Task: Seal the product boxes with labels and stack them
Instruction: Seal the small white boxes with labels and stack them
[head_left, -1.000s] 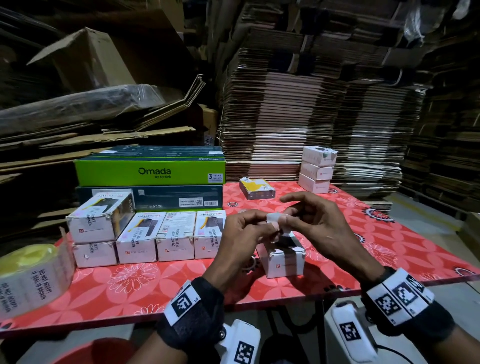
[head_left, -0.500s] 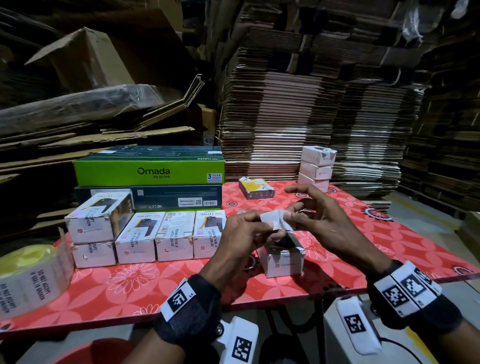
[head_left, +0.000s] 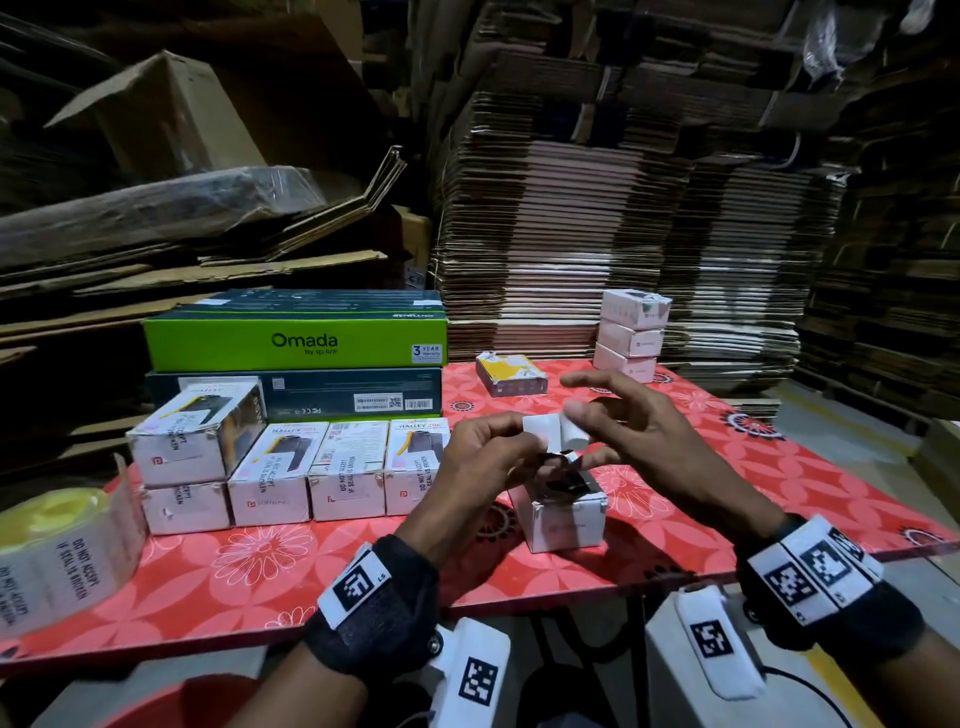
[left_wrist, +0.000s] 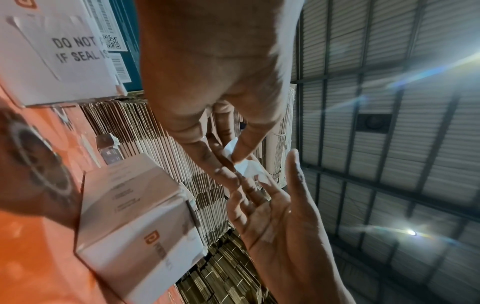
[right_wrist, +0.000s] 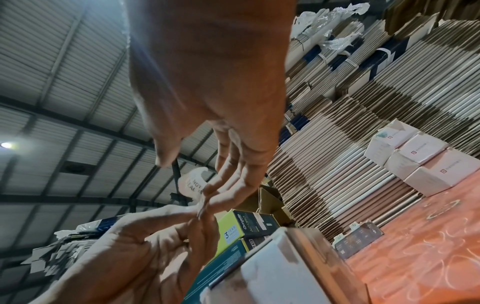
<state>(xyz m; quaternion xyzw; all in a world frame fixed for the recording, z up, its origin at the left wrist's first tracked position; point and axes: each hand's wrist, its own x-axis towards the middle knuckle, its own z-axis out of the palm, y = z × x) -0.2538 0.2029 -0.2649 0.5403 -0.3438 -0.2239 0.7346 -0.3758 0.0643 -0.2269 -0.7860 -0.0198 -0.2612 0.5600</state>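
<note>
A small white product box (head_left: 566, 525) stands on the red flowered table (head_left: 260, 582) with its dark top flap loose. Just above it my left hand (head_left: 535, 441) pinches a white seal label (head_left: 540, 430) between thumb and fingers. My right hand (head_left: 576, 423) is spread, fingers fairly straight, and the label's curled free end (right_wrist: 192, 183) sticks to its fingertips (right_wrist: 207, 191) while the thumb stands apart. The left wrist view shows the same label (left_wrist: 246, 168) between both hands, beside the box (left_wrist: 135, 216).
Sealed boxes (head_left: 343, 483) line the table's left, one stacked on another at their left end. A label roll (head_left: 57, 551) lies at far left. Three white boxes (head_left: 631, 332) are stacked at the back right, near a yellow box (head_left: 511, 374). Omada cartons (head_left: 296, 343) and cardboard piles stand behind.
The label has come further apart between the hands, and my right hand has opened its fingers and drawn slightly to the right. The box on the table has not moved.
</note>
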